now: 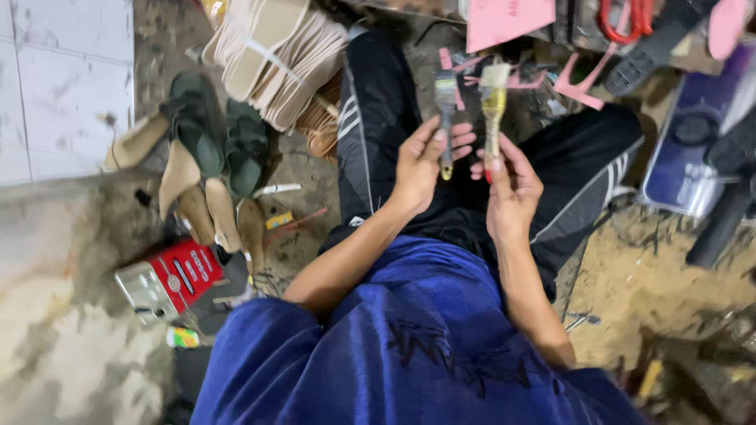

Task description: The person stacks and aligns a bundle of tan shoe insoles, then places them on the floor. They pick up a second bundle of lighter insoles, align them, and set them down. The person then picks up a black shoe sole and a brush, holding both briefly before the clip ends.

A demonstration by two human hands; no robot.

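Person wears a shiny royal-blue shirt (409, 346), loose fit, lots of folds, w/ a dark scribble-like graphic across the front. Short sleeves, so forearms bare down to both wrists. No watch, rings or gloves visible on left hand (421, 165) or right hand (512, 193). Black track trousers (378, 118) w/ white side stripes down each leg, approx. three per side, plus a small white mark near the left hip. Feet not in view.
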